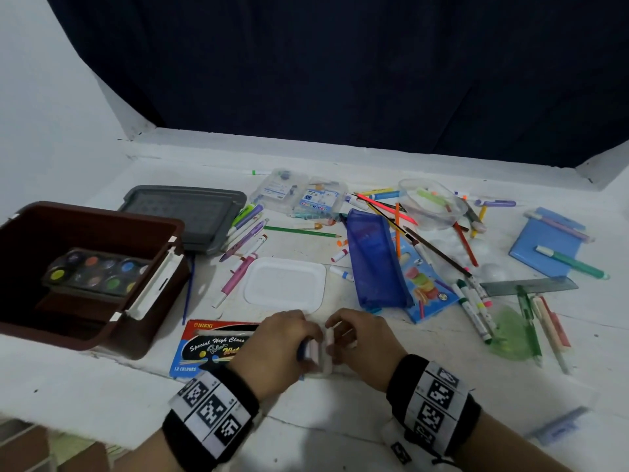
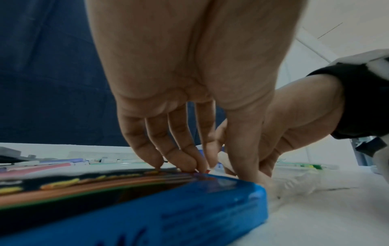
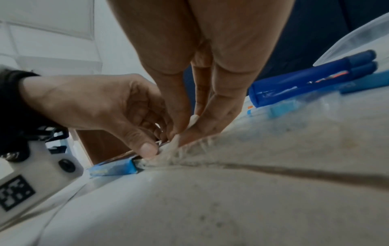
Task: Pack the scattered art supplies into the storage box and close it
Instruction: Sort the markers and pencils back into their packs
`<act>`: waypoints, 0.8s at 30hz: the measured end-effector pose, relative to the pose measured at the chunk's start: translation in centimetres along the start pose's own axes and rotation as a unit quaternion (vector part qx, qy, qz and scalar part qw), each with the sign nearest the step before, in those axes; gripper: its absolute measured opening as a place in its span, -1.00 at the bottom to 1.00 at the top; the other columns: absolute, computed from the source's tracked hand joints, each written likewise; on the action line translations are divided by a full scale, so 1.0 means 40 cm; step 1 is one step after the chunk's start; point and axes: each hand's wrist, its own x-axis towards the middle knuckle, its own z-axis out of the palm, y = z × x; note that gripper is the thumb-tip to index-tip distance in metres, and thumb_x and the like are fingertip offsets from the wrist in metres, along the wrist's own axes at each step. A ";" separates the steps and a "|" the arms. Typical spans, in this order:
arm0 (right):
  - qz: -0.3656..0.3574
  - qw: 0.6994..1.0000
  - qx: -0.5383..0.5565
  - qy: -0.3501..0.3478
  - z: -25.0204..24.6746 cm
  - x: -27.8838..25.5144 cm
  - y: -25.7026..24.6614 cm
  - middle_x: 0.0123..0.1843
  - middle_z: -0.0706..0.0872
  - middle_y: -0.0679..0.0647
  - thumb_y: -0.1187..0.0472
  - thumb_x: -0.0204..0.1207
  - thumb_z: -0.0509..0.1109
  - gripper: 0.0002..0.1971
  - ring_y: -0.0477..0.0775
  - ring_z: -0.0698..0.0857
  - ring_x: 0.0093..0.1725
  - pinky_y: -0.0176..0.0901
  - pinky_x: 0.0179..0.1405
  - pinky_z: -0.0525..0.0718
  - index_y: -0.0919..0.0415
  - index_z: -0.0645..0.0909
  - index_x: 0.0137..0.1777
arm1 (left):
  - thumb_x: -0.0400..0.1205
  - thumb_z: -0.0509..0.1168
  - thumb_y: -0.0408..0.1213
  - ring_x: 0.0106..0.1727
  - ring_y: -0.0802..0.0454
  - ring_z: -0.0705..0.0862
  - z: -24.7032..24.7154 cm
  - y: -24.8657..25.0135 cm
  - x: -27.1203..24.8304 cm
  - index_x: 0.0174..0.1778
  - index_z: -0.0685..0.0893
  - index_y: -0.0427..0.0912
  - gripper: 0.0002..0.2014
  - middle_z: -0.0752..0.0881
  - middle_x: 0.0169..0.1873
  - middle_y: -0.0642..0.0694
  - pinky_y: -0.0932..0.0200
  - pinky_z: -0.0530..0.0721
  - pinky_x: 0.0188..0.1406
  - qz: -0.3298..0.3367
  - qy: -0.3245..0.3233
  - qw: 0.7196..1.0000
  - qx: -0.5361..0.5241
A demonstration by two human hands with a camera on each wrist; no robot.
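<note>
Both hands down at the near edge of the white table (image 1: 391, 158), working the open end of the blue NIKKI colour pencil box (image 1: 211, 345). The left hand (image 1: 272, 342) has its fingers (image 2: 160, 149) bent down and bunched together, tips pressing on the box's top face right at its right end, thumb set against the corner. The right hand (image 1: 360, 338) comes in from the other side, fingers (image 3: 212, 113) curled and drawn close together, pinching a pale, whitish piece at the box's mouth (a flap or an inner tray, too blurred to tell). In the right wrist view the left thumb tip sits flat on the end of the blue box.

The brown storage box (image 1: 85, 277) stands open at the left, well apart from the hands, with a watercolour paint palette (image 1: 95, 270) inside it. Its grey lid (image 1: 183, 216) lies flat just behind it. Just beyond the hands lies a white plastic lid (image 1: 284, 284), and to the right of that a blue mesh pencil case (image 1: 374, 260). Markers, pencils and a clear tub (image 1: 432, 202) lie scattered across the right side.
</note>
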 end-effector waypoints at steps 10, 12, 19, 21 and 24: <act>-0.023 0.999 -0.049 -0.004 -0.003 0.028 0.004 -0.20 0.69 -0.10 0.30 0.23 0.65 -0.68 -0.09 0.69 -0.18 -0.44 -0.13 0.59 0.12 0.74 -0.01 | 0.38 0.58 0.09 0.11 0.04 0.63 -0.007 0.012 0.008 0.23 0.78 0.15 -0.52 0.68 0.03 0.05 0.19 0.53 0.03 -0.053 -0.002 0.996 0.066; -0.025 0.998 -0.050 -0.005 -0.001 0.032 0.006 -0.16 0.73 -0.05 0.28 0.21 0.66 -0.66 0.01 0.73 -0.12 -0.22 0.01 0.68 0.13 0.75 0.01 | 0.39 0.56 0.13 0.12 0.04 0.65 -0.005 0.013 0.006 0.27 0.76 0.18 -0.49 0.69 0.05 0.07 0.19 0.53 0.02 -0.058 0.001 0.995 0.078; -0.060 0.981 -0.180 -0.039 -0.002 0.027 -0.006 0.15 0.75 0.13 0.15 0.44 0.57 -0.63 0.11 0.70 0.15 -0.08 0.23 0.61 0.25 0.71 0.23 | 0.42 0.54 0.17 0.16 0.09 0.66 -0.007 0.021 -0.003 0.34 0.71 0.21 -0.46 0.69 0.12 0.14 0.18 0.56 0.09 -0.077 0.008 0.993 0.090; -0.068 0.967 -0.243 -0.041 0.004 0.024 -0.014 0.22 0.72 0.13 0.10 0.52 0.50 -0.63 0.13 0.66 0.23 -0.07 0.28 0.58 0.21 0.68 0.29 | 0.42 0.53 0.18 0.14 0.09 0.66 -0.009 0.023 0.000 0.33 0.71 0.21 -0.47 0.70 0.11 0.14 0.19 0.53 0.06 -0.074 0.004 0.993 0.096; -0.088 0.948 -0.305 -0.036 0.004 0.020 -0.025 0.26 0.63 0.12 0.05 0.57 0.44 -0.64 0.16 0.56 0.30 -0.01 0.27 0.57 0.21 0.64 0.30 | 0.42 0.53 0.19 0.13 0.09 0.67 -0.011 0.024 0.001 0.29 0.72 0.19 -0.49 0.70 0.10 0.13 0.20 0.50 0.01 -0.070 0.005 0.993 0.100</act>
